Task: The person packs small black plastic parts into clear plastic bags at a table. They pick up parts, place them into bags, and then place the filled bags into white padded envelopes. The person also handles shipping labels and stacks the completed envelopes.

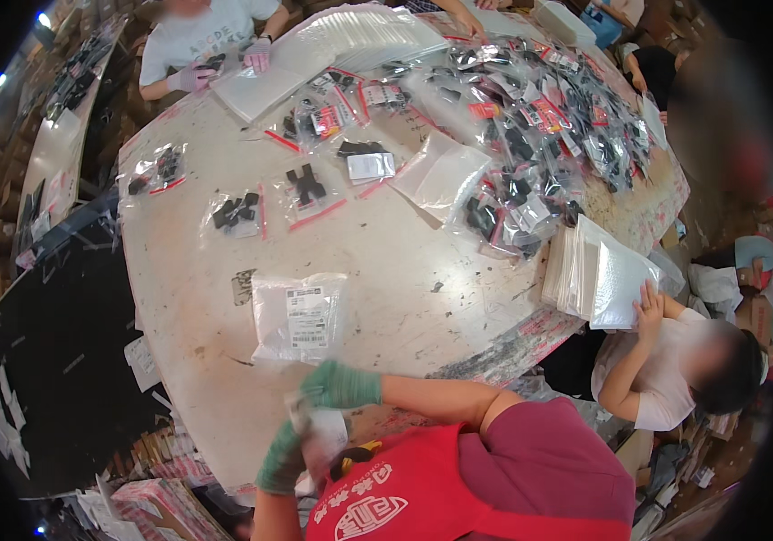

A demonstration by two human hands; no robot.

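Close in front of my red apron, my two green-gloved hands meet at the near table edge. My left hand [282, 458] is closed about a white paper-like piece [329, 427], blurred by motion. Right above it, my right hand [337, 386] bends over toward the left one; its fingertips are smeared, so their hold cannot be made out. Just beyond my hands lies a white mailing bag [269, 316] with a printed label [307, 317] on its face. It rests flat on the table [395, 307], and neither hand grips it.
Clear bags of black parts [237, 215] lie across the table, heaped at far right [567, 117]. White bubble mailers are stacked at right [621, 284], beside a person, and at the back [368, 36]. Another person with pink gloves [258, 56] stands at far left. A black surface [62, 361] adjoins left.
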